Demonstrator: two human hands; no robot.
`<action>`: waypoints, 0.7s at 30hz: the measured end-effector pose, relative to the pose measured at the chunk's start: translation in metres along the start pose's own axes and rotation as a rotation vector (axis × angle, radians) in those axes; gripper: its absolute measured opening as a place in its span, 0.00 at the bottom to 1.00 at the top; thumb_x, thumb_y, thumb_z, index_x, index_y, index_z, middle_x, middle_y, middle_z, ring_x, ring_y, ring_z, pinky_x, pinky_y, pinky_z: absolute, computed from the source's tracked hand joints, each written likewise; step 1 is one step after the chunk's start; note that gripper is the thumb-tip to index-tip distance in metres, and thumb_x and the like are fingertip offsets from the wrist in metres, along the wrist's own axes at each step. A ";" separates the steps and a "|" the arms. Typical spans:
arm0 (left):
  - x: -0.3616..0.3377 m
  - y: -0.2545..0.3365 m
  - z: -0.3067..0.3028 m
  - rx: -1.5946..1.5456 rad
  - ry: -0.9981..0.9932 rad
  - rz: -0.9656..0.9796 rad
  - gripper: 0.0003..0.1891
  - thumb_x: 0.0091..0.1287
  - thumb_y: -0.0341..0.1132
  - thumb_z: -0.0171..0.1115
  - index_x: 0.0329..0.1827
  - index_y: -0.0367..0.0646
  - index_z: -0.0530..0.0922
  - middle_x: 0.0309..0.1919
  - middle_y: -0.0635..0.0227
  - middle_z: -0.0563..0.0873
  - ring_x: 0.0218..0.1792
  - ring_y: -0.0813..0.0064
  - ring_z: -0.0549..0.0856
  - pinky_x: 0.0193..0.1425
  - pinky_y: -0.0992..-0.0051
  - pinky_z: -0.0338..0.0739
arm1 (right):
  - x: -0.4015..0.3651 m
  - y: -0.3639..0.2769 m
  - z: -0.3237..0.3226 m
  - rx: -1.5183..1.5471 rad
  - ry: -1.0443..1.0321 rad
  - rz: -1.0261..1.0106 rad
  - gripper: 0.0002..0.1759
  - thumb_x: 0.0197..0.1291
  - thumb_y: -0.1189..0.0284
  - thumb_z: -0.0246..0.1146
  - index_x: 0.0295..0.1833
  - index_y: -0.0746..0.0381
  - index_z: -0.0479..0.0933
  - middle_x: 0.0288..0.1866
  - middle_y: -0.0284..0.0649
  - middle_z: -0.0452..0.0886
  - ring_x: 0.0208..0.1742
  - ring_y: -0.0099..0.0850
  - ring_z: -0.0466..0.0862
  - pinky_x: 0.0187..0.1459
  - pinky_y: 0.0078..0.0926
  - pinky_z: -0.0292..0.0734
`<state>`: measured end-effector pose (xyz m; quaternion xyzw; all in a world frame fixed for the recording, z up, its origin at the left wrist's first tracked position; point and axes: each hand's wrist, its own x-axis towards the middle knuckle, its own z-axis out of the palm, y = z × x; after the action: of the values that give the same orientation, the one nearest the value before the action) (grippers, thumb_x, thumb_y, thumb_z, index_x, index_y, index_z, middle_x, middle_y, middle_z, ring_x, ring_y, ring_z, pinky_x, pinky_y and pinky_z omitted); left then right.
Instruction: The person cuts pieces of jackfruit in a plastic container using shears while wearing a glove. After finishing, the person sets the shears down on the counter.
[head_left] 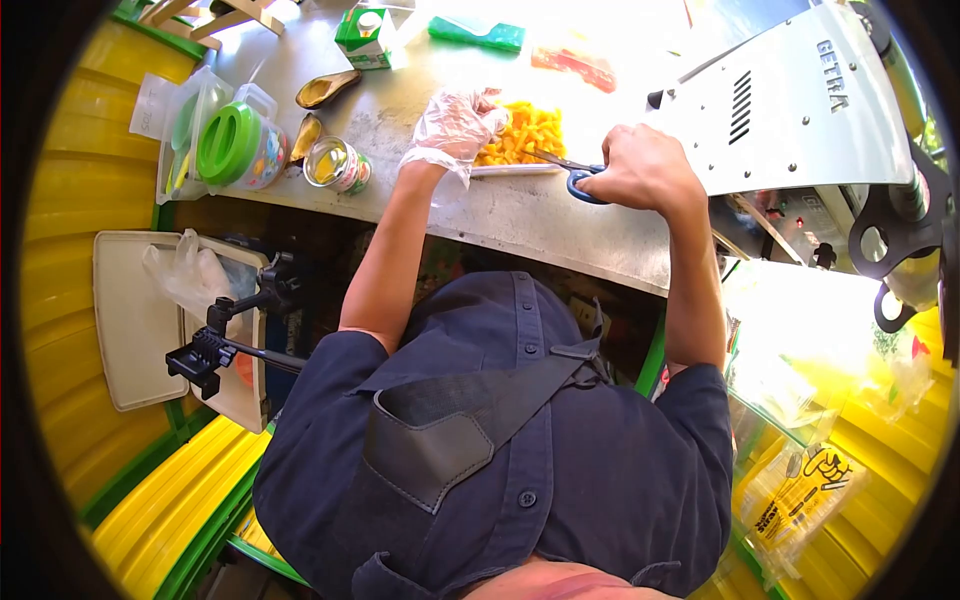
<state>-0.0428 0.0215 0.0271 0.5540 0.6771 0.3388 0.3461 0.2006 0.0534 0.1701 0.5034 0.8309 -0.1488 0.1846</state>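
Observation:
Chopped yellow-orange pieces [528,132] are heaped on a white tray [515,171] near the front edge of the metal table. My left hand [455,125], in a clear plastic glove, rests at the left side of the heap, its fingertips bent against the pieces; whether it grips one is hidden. Bare, my right hand [645,168] is closed around the blue handles of a pair of scissors [585,190], to the right of the tray. The scissor blades point left into the heap, and their tips are hard to make out.
An open can [337,165], a green-lidded jug [235,145] and a clear bin [180,130] stand at left. Behind are a green-white carton [364,40], a green packet [476,34] and a red packet [573,68]. A metal machine [790,110] stands right.

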 end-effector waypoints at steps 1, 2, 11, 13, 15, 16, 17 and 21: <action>0.001 -0.003 0.001 -0.037 0.003 -0.010 0.24 0.75 0.31 0.72 0.73 0.36 0.82 0.49 0.60 0.94 0.44 0.76 0.92 0.48 0.75 0.89 | 0.002 0.000 0.001 -0.002 -0.001 -0.003 0.30 0.45 0.48 0.71 0.39 0.67 0.91 0.35 0.54 0.91 0.39 0.47 0.91 0.47 0.39 0.86; 0.000 -0.001 0.000 -0.074 0.004 -0.018 0.24 0.75 0.31 0.72 0.73 0.35 0.81 0.49 0.59 0.94 0.43 0.76 0.92 0.45 0.76 0.89 | 0.003 0.002 0.002 0.010 -0.021 -0.002 0.29 0.47 0.48 0.72 0.39 0.66 0.91 0.35 0.54 0.90 0.40 0.47 0.91 0.48 0.39 0.86; -0.004 0.015 -0.009 -0.247 -0.082 -0.114 0.23 0.77 0.30 0.70 0.72 0.33 0.81 0.50 0.58 0.93 0.44 0.76 0.93 0.44 0.77 0.90 | 0.006 0.035 0.037 0.159 0.108 -0.112 0.26 0.53 0.49 0.75 0.37 0.66 0.88 0.35 0.51 0.89 0.40 0.46 0.89 0.47 0.41 0.83; -0.003 0.014 -0.011 -0.252 -0.080 -0.100 0.23 0.77 0.30 0.70 0.72 0.32 0.80 0.50 0.58 0.93 0.45 0.75 0.93 0.46 0.77 0.90 | -0.006 0.036 0.034 0.180 0.129 -0.117 0.26 0.53 0.50 0.75 0.37 0.66 0.88 0.34 0.51 0.89 0.39 0.46 0.89 0.45 0.41 0.82; -0.004 0.015 -0.014 -0.381 -0.091 -0.097 0.23 0.77 0.30 0.70 0.72 0.32 0.80 0.51 0.56 0.92 0.47 0.74 0.93 0.50 0.77 0.90 | -0.025 0.034 0.029 0.265 0.138 -0.001 0.26 0.53 0.50 0.73 0.36 0.66 0.89 0.32 0.50 0.89 0.36 0.46 0.90 0.45 0.41 0.84; -0.003 0.013 -0.015 -0.380 -0.087 -0.098 0.23 0.77 0.30 0.70 0.72 0.32 0.80 0.51 0.56 0.92 0.47 0.74 0.93 0.50 0.77 0.90 | -0.031 0.035 0.032 0.264 0.138 -0.006 0.26 0.53 0.50 0.73 0.36 0.66 0.89 0.32 0.50 0.89 0.36 0.46 0.90 0.45 0.41 0.84; -0.002 0.010 -0.017 -0.413 -0.119 -0.085 0.22 0.77 0.29 0.69 0.73 0.32 0.80 0.53 0.55 0.91 0.48 0.72 0.93 0.51 0.76 0.90 | -0.037 0.036 0.037 0.335 0.155 0.017 0.26 0.53 0.50 0.74 0.37 0.66 0.89 0.30 0.48 0.88 0.35 0.44 0.90 0.43 0.41 0.83; -0.001 0.005 -0.020 -0.538 -0.184 -0.033 0.22 0.78 0.24 0.67 0.74 0.33 0.79 0.57 0.53 0.90 0.50 0.69 0.93 0.55 0.75 0.91 | -0.042 0.040 0.079 0.578 0.293 0.048 0.21 0.55 0.56 0.77 0.38 0.64 0.86 0.24 0.40 0.84 0.25 0.31 0.83 0.34 0.31 0.77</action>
<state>-0.0575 0.0197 0.0418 0.4597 0.5374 0.4490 0.5462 0.2664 0.0037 0.1168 0.5704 0.7599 -0.3001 -0.0841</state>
